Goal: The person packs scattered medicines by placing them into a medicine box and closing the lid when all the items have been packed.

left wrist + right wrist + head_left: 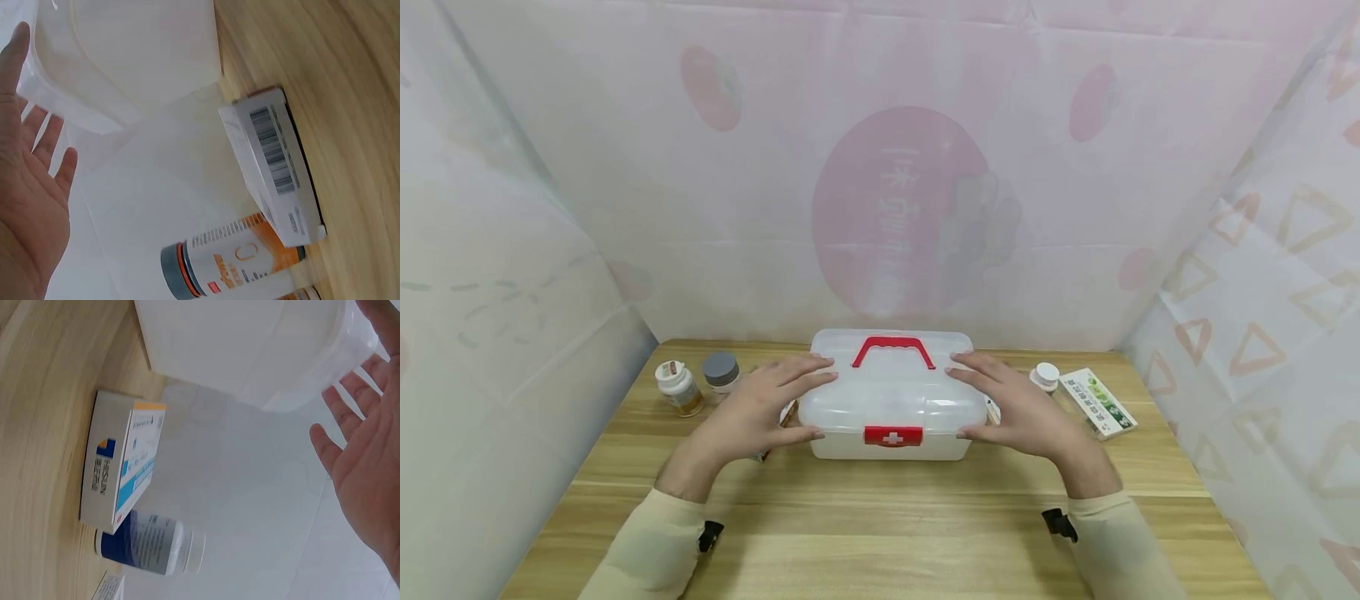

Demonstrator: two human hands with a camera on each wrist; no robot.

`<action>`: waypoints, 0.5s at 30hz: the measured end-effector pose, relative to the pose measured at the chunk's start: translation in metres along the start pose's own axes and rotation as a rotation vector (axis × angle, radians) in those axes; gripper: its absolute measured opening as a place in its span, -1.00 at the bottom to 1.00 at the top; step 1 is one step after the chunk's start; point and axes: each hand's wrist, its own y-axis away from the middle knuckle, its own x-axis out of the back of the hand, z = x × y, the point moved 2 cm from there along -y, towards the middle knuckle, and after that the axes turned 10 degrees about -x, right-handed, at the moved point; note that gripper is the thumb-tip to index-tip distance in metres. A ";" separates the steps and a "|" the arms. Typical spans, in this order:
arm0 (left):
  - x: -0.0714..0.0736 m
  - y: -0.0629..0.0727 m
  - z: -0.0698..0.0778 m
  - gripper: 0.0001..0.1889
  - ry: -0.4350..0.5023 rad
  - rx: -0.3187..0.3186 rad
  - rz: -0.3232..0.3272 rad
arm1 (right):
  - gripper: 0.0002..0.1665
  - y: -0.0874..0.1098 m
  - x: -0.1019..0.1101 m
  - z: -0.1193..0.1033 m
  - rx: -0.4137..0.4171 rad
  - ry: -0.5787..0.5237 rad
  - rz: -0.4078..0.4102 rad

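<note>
A translucent white first-aid box (891, 400) stands on the wooden table with its lid down. On the lid lies a red handle (893, 342), and a red latch (892, 436) with a white cross is at the front. My left hand (763, 404) is at the box's left side, fingers spread and fingertips right at the lid's edge. At the right side my right hand (1011, 408) mirrors it, fingers extended along the lid. In the left wrist view, a white carton (269, 165) with a barcode lies below that hand; a blue-and-white carton (125, 459) lies below the right one.
Left of the box stand a white-capped bottle (677, 387) and a grey-capped bottle (722, 369). On the right are another white-capped bottle (1045, 377) and a green-and-white carton (1097, 403). Patterned cloth walls (760, 208) enclose the table at the back and both sides.
</note>
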 end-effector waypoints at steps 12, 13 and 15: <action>-0.022 -0.027 0.039 0.03 -0.192 -0.169 0.055 | 0.11 -0.003 -0.007 -0.004 0.009 0.001 0.002; -0.025 -0.029 0.043 0.03 -0.215 -0.176 0.055 | 0.11 -0.003 -0.008 -0.004 0.008 -0.006 -0.001; -0.030 -0.033 0.048 0.03 -0.263 -0.187 0.052 | 0.11 -0.004 -0.008 -0.004 0.002 -0.020 -0.008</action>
